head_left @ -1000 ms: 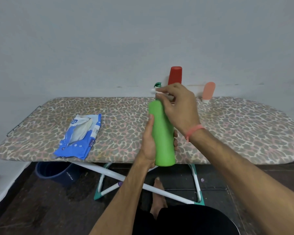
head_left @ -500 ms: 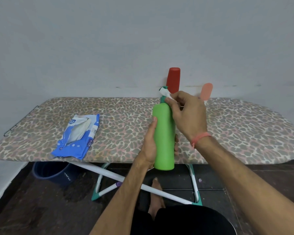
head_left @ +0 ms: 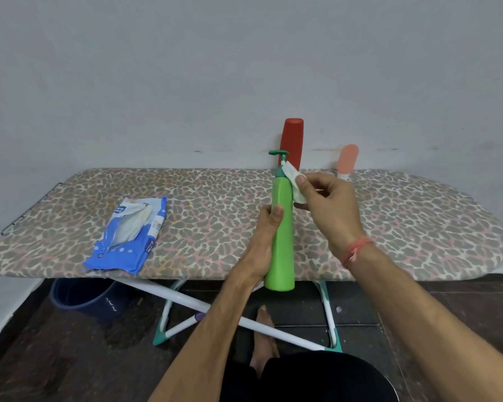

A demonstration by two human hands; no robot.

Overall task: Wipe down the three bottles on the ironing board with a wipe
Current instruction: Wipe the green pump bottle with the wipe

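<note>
The ironing board (head_left: 389,227) spreads behind and beneath both grips, carrying the things not yet needed: well off to the left of the holding hand lies the blue wipes pack (head_left: 128,236), opened and within reach, likely for a fresh sheet. Beyond the grips, at the wall edge, stand the red bottle (head_left: 292,140) and, further right, the small pink bottle (head_left: 347,161), both upright, parked clear of the working space.

The green pump bottle (head_left: 282,227) is lifted upright at the board's near edge. The left hand (head_left: 262,250) wraps its lower half, thumb up the front, which steadies it and leaves the upper body bare for cleaning. Above that grip, the right hand (head_left: 328,204) pinches the white wipe (head_left: 295,181) between thumb and fingers, pressing it against the bottle's shoulder just under the pump collar. I judge this the first bottle, the wiping working from the neck downward.
</note>
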